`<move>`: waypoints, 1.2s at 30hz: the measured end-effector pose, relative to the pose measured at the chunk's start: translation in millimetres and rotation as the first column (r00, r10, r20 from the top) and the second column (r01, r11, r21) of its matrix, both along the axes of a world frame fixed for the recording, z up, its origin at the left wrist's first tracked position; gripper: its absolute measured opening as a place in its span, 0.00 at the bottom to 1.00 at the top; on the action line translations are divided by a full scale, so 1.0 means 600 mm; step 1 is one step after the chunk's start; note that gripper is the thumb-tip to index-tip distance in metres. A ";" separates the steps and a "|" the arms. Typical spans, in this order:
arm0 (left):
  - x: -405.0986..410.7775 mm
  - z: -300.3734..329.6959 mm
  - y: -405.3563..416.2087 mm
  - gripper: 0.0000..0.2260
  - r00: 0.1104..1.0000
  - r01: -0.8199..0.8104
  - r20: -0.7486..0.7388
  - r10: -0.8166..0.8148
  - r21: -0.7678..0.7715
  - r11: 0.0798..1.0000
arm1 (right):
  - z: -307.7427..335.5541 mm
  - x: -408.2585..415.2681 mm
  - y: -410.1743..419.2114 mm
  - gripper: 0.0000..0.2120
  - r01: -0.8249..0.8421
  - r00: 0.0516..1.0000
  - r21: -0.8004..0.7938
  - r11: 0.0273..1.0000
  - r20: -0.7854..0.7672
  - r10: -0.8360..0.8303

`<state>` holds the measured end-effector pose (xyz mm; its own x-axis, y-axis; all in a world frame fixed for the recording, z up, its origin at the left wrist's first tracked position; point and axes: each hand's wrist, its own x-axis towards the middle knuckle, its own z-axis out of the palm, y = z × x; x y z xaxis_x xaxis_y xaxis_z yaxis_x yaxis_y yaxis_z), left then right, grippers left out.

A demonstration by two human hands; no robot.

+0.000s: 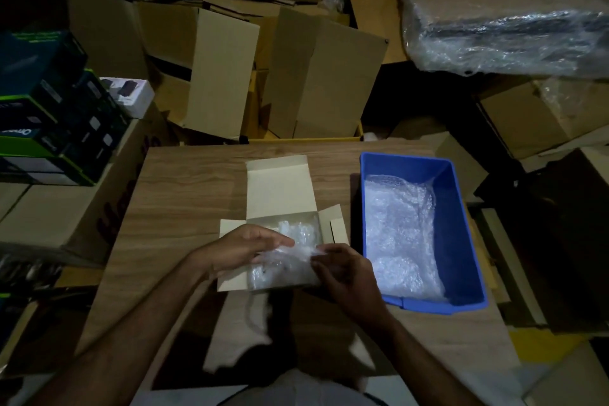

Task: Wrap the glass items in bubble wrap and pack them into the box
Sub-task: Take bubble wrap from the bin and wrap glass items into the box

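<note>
Both hands hold the bundle [283,260] over the near end of the box [280,188], left hand [244,249] cupping it, right hand [342,270] pinching its wrap.

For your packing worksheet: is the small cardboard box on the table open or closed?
Open. The box has its lid flap folded back flat and side flaps spread, with bubble wrap visible inside.

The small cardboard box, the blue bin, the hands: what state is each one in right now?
Small cardboard box: open, lid flap folded back, bubble-wrapped bundles inside.
Bubble-wrapped bundle: held over the box's near end by both hands.
Blue plastic bin: open-topped, holding loose bubble wrap.
Left hand: gripping the bundle.
Right hand: pinching the wrap.
</note>
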<state>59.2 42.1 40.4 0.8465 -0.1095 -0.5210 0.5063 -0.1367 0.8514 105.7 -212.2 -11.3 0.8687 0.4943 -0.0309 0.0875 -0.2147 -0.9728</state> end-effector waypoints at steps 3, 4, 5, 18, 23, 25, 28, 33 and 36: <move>0.036 -0.023 0.003 0.15 0.985 0.032 0.157 -0.066 0.211 0.977 | -0.022 0.000 0.015 0.08 0.061 0.987 -0.138 0.988 0.158 -0.039; 0.048 -0.033 0.003 0.17 0.977 0.015 0.203 -0.069 0.254 0.967 | -0.025 0.001 0.020 0.08 0.095 0.983 -0.177 0.980 0.172 -0.064; 0.062 -0.042 0.001 0.17 0.964 -0.001 0.254 -0.082 0.310 0.951 | -0.027 0.001 0.024 0.09 0.126 0.978 -0.215 0.969 0.189 -0.085; 0.169 -0.178 -0.032 0.07 0.696 -0.121 0.541 -0.472 0.736 0.666 | -0.079 -0.011 0.075 0.10 0.134 0.868 -0.756 0.641 0.401 0.292; 0.164 -0.181 -0.031 0.08 0.686 -0.042 0.401 -0.607 0.854 0.518 | -0.078 -0.019 0.090 0.11 0.079 0.902 -0.852 0.518 0.282 0.326; 0.164 -0.181 -0.023 0.10 0.697 -0.005 0.353 -0.624 0.873 0.488 | -0.083 -0.012 0.097 0.15 0.045 0.909 -0.870 0.492 0.240 0.340; 0.167 -0.172 -0.014 0.11 0.718 0.057 0.315 -0.621 0.862 0.503 | -0.084 -0.002 0.107 0.13 -0.006 0.933 -0.892 0.452 0.157 0.323; 0.166 -0.165 -0.017 0.16 0.644 0.223 0.045 -0.764 0.944 0.244 | -0.077 -0.009 0.114 0.12 -0.007 0.943 -0.881 0.474 0.151 0.295; 0.169 -0.168 -0.020 0.21 0.604 0.277 -0.080 -0.793 0.954 0.114 | -0.070 -0.016 0.121 0.15 -0.048 0.930 -0.913 0.406 0.107 0.352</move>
